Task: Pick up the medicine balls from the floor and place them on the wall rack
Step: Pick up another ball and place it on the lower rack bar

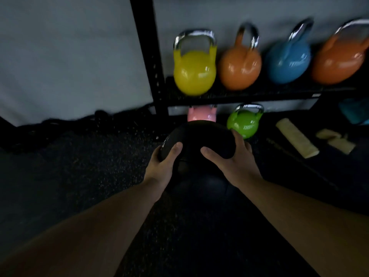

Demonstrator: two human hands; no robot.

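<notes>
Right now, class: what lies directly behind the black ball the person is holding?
Behind the black ball, gripped by the left hand and right hand, stands a pink kettlebell under the rack shelf. Only its top shows; the ball covers its lower part. A green kettlebell stands beside it.

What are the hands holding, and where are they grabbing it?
A black medicine ball. The left hand grips its left side and the right hand its right side, thumbs on top.

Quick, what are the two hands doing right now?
Left hand: closed on the left side of the black medicine ball, holding it.
Right hand: closed on the ball's right side, holding it too.
</notes>
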